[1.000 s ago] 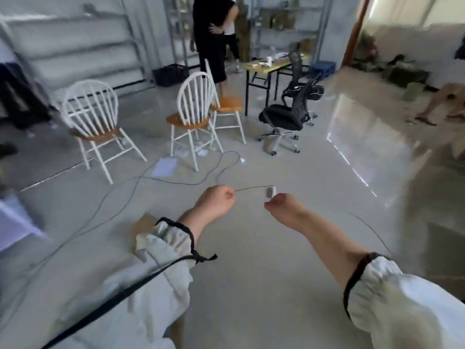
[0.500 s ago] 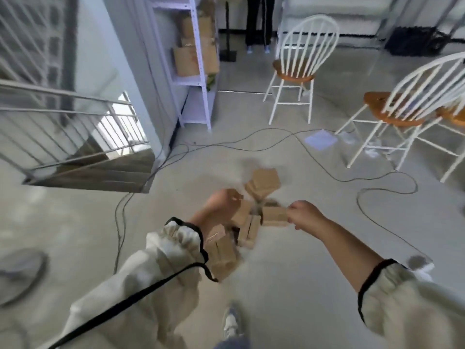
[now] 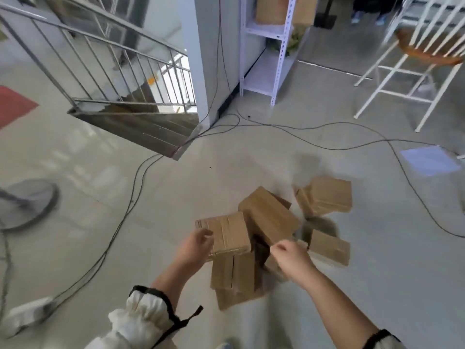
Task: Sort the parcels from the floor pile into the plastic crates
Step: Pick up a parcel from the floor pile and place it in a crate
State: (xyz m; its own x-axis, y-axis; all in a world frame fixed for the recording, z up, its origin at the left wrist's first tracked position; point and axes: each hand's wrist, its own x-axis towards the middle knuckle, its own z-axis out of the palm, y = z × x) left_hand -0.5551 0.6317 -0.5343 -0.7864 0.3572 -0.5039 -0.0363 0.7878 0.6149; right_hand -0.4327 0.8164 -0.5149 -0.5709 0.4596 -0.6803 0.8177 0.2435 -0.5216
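A pile of several brown cardboard parcels (image 3: 266, 217) lies on the grey floor just ahead of me. The top parcel (image 3: 229, 233) sits tilted on the pile's left side. My left hand (image 3: 193, 249) is at this parcel's left edge with its fingers curled over the rim; a firm grip cannot be made out. My right hand (image 3: 289, 255) hovers over the right middle of the pile, fingers loosely curled, holding nothing. Two more parcels (image 3: 327, 195) (image 3: 329, 246) lie apart on the right. No plastic crate is in view.
Black cables (image 3: 120, 222) snake across the floor around the pile. A railed stairwell opening (image 3: 141, 127) drops away at the left. A white shelf (image 3: 271, 59) with boxes stands behind, a white chair (image 3: 412, 59) at the upper right, a fan base (image 3: 25, 205) at the left.
My view has swung left and down from the chairs and desk to the parcel pile. Both hands have come down close to the parcels, the left reaching the top one.
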